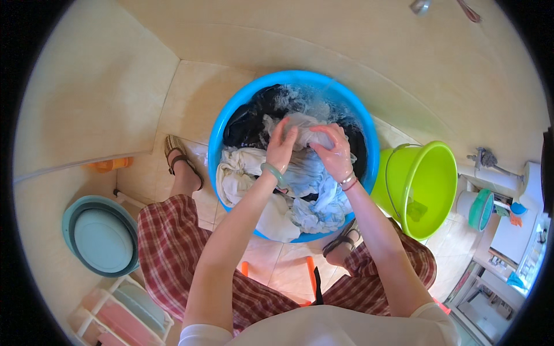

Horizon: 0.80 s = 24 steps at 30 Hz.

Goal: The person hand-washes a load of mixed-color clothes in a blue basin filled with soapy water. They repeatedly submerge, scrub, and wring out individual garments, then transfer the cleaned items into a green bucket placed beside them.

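A large blue basin (371, 135) on the tiled floor holds soaking laundry. Over its middle, my left hand (281, 149) and my right hand (336, 153) grip a wet whitish garment (304, 128) between them, fingers curled into the fabric. Its exact kind is hard to make out. Dark clothes (245, 122) lie in the water at the far and left side. Nearer me are cream cloth (234, 173) and pale blue and white garments (317, 210), heaped below my hands. Splashing water (311, 98) runs in at the far side.
Right of the basin, a lime-green bucket (435, 190) leans tilted. A grey-blue basin (104, 241) stands at the left wall above a white rack (124, 311). My feet flank the blue basin. An orange stool part (313, 274) shows between my legs; shelves (485, 305) stand lower right.
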Each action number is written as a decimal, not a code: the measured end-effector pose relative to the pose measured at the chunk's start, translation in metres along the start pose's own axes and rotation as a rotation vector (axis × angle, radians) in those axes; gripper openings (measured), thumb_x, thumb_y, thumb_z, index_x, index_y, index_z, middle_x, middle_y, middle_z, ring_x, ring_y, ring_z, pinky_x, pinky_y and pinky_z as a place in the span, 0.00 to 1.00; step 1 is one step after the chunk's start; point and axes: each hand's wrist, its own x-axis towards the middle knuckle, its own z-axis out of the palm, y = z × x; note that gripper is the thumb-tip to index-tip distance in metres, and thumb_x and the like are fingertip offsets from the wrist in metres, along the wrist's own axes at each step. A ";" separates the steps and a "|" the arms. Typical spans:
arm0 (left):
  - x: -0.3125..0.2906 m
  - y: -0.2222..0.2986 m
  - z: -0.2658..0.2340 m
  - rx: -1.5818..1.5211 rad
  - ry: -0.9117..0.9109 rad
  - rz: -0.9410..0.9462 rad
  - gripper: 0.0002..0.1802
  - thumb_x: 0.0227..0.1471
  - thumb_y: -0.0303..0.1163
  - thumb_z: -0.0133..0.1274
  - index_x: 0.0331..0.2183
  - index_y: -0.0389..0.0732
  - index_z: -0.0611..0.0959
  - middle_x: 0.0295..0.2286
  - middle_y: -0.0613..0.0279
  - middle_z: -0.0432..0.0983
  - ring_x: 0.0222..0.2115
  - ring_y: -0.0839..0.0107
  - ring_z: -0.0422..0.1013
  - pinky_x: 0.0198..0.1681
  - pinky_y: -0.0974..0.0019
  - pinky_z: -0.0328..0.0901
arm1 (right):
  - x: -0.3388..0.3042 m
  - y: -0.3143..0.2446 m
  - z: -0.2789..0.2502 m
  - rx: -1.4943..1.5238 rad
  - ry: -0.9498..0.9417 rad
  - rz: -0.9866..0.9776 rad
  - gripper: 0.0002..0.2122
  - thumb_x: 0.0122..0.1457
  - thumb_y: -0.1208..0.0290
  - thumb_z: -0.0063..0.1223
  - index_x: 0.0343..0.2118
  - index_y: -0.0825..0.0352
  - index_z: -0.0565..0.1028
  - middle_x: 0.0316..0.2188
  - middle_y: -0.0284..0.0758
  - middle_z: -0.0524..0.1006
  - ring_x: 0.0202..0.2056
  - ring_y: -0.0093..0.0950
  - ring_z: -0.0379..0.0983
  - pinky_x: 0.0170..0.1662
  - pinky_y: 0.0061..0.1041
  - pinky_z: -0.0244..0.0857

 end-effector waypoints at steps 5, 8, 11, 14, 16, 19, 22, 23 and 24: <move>-0.035 0.074 0.036 -0.665 0.102 -0.373 0.29 0.57 0.55 0.44 0.51 0.44 0.71 0.48 0.61 0.70 0.47 0.67 0.68 0.48 0.64 0.64 | -0.012 -0.078 -0.043 0.118 0.009 -0.172 0.13 0.38 0.82 0.60 0.30 0.64 0.78 0.31 0.36 0.72 0.38 0.36 0.66 0.44 0.29 0.61; -0.033 0.071 0.027 -1.037 -0.396 -0.568 0.27 0.58 0.53 0.43 0.48 0.41 0.73 0.42 0.58 0.74 0.42 0.65 0.72 0.43 0.60 0.68 | -0.026 -0.103 -0.055 0.269 -0.137 -0.248 0.12 0.38 0.83 0.60 0.29 0.64 0.78 0.33 0.36 0.71 0.38 0.34 0.67 0.44 0.29 0.61; -0.038 0.052 0.024 -1.029 -0.363 -0.565 0.23 0.60 0.44 0.39 0.46 0.36 0.74 0.41 0.53 0.75 0.41 0.62 0.73 0.44 0.59 0.69 | -0.043 -0.102 -0.057 0.434 -0.189 -0.162 0.13 0.44 0.81 0.58 0.35 0.65 0.76 0.38 0.35 0.71 0.41 0.28 0.68 0.47 0.26 0.61; -0.055 0.054 0.033 -0.883 -0.337 -0.475 0.21 0.61 0.37 0.36 0.49 0.34 0.72 0.45 0.53 0.73 0.45 0.62 0.71 0.51 0.60 0.65 | -0.051 -0.084 -0.055 0.853 0.180 0.291 0.17 0.49 0.80 0.57 0.44 0.66 0.72 0.42 0.33 0.72 0.46 0.24 0.67 0.51 0.25 0.60; -0.064 0.066 0.053 -0.815 -0.130 -0.554 0.21 0.61 0.36 0.34 0.49 0.35 0.73 0.46 0.55 0.73 0.47 0.64 0.70 0.52 0.60 0.64 | -0.051 -0.053 -0.054 0.683 0.336 0.284 0.18 0.58 0.72 0.52 0.52 0.67 0.67 0.46 0.31 0.70 0.48 0.22 0.66 0.53 0.22 0.59; -0.075 0.064 0.066 -0.891 -0.039 -0.610 0.17 0.60 0.34 0.37 0.46 0.38 0.75 0.43 0.59 0.75 0.43 0.66 0.72 0.47 0.60 0.66 | -0.054 -0.025 -0.039 1.170 0.391 0.487 0.21 0.60 0.62 0.51 0.53 0.65 0.67 0.48 0.33 0.70 0.48 0.25 0.67 0.53 0.26 0.61; -0.084 0.062 0.068 -0.955 -0.110 -0.638 0.18 0.60 0.36 0.38 0.47 0.40 0.75 0.43 0.61 0.75 0.43 0.66 0.72 0.47 0.60 0.66 | -0.063 -0.013 -0.041 1.618 0.240 0.654 0.23 0.60 0.56 0.50 0.54 0.65 0.66 0.48 0.35 0.72 0.48 0.29 0.69 0.52 0.29 0.62; -0.088 0.069 0.068 -0.965 -0.163 -0.671 0.19 0.60 0.40 0.39 0.46 0.39 0.75 0.43 0.60 0.75 0.43 0.66 0.72 0.48 0.60 0.66 | -0.065 -0.017 -0.047 1.667 0.168 0.648 0.24 0.60 0.55 0.50 0.54 0.65 0.66 0.47 0.36 0.72 0.47 0.30 0.70 0.52 0.30 0.62; -0.091 0.076 0.069 -0.911 -0.146 -0.667 0.21 0.61 0.42 0.39 0.47 0.39 0.74 0.43 0.60 0.75 0.44 0.66 0.72 0.48 0.61 0.66 | -0.063 -0.024 -0.051 1.719 0.086 0.635 0.25 0.60 0.53 0.50 0.54 0.65 0.66 0.46 0.37 0.73 0.46 0.31 0.70 0.52 0.31 0.63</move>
